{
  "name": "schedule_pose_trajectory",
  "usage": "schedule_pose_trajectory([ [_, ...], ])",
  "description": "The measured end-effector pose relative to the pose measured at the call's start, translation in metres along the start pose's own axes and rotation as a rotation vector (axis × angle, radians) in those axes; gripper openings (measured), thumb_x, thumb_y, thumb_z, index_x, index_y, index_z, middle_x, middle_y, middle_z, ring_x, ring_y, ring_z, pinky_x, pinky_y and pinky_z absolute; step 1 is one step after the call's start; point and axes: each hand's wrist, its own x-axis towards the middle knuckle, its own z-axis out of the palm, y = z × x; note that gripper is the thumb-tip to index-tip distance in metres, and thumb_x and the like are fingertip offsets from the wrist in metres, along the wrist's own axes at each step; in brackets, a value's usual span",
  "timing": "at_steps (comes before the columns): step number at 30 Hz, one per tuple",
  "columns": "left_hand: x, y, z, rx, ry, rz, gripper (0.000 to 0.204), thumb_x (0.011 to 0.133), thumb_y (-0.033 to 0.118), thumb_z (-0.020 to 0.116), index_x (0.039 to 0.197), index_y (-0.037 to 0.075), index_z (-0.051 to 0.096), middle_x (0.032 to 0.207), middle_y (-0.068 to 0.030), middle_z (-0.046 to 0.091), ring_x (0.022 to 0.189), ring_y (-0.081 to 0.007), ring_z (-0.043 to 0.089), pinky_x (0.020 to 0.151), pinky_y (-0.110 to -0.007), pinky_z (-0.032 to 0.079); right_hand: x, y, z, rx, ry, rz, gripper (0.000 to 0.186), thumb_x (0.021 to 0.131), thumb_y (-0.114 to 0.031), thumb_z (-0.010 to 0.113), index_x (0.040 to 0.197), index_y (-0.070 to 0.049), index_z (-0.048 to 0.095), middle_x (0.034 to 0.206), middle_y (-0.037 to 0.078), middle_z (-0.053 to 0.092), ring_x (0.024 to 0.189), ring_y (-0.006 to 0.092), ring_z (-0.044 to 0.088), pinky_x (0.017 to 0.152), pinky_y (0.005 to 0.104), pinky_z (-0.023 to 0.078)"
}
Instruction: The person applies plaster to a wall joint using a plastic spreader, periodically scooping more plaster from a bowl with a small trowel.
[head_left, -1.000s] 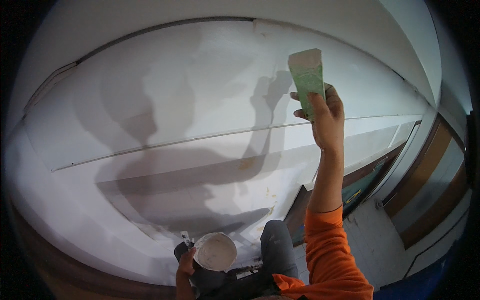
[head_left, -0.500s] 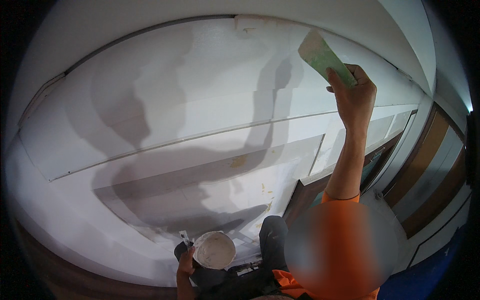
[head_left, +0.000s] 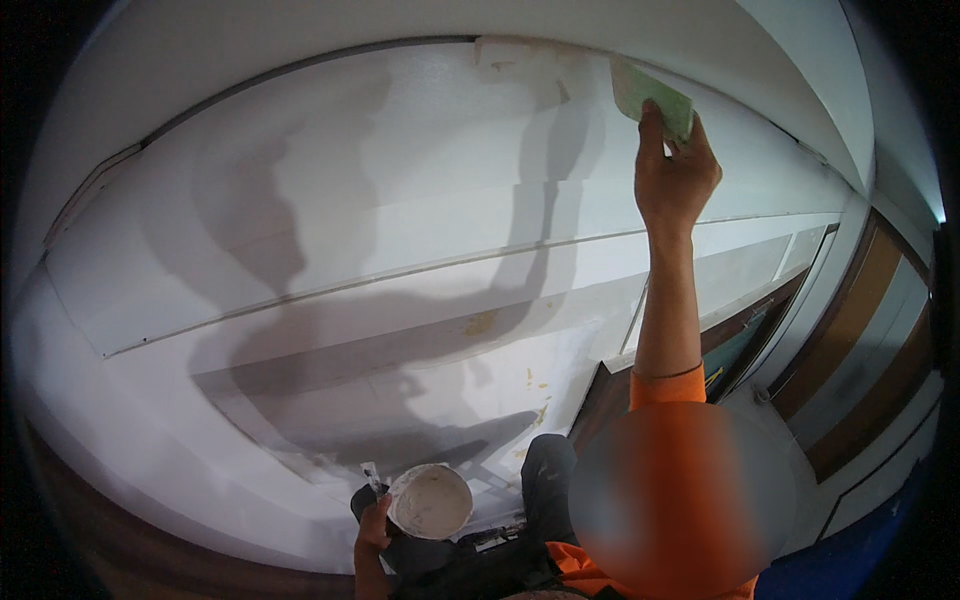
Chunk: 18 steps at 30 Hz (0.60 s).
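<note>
High on the white wall panel, my right hand grips a flat green spreader between thumb and fingers. The spreader's far end is smeared with pale paste and lies against or very near the upper seam; contact is hard to tell. Down low, my left hand closes on the side of a round white bucket, which holds off-white filler paste. A small pale object with a dark part sticks up beside that hand; its kind is unclear.
A light ledge crosses the wall below the panel. To the right are a dark-framed opening and a brown door with a grey stripe. Something blue shows at lower right. My shadow covers much of the wall.
My right hand has moved up and slightly left with the spreader, which has turned and shifted closer to the upper seam. My left hand and the bucket stay nearly still.
</note>
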Motion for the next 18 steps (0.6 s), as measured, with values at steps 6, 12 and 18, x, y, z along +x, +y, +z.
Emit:
schedule_pose_trajectory([
  [6,0.0,0.004,-0.001,-0.034,0.014,0.016,0.098,0.055,0.006,0.083,0.143,0.009,0.041,0.118,-0.0255,0.063,0.11,-0.0507,0.057,0.092,-0.054,0.046,0.003,-0.005,0.022,-0.184,-0.023,-0.133,0.021,0.096,-0.016,0.063,0.116,-0.008,0.068,0.086,0.015,0.075,0.072,0.0272,0.075,0.062,0.0353,0.058],
  [12,-0.002,-0.004,0.003,-0.119,-0.015,0.02,0.108,0.048,0.005,0.087,0.145,0.011,0.04,0.126,-0.0225,0.061,0.116,-0.0473,0.056,0.098,-0.051,0.046,0.0,-0.017,0.047,-0.184,-0.058,-0.106,0.026,0.096,-0.012,0.062,0.121,-0.011,0.065,0.082,0.013,0.073,0.074,0.0274,0.073,0.062,0.0362,0.058],
  [18,-0.007,-0.015,0.01,-0.049,-0.006,0.027,0.109,0.047,0.004,0.086,0.146,0.011,0.04,0.133,-0.0227,0.058,0.122,-0.0462,0.053,0.103,-0.049,0.045,-0.009,-0.051,0.074,-0.141,-0.056,-0.139,0.035,0.087,-0.007,0.067,0.122,-0.01,0.062,0.08,0.012,0.072,0.072,0.0278,0.071,0.06,0.0374,0.058],
])
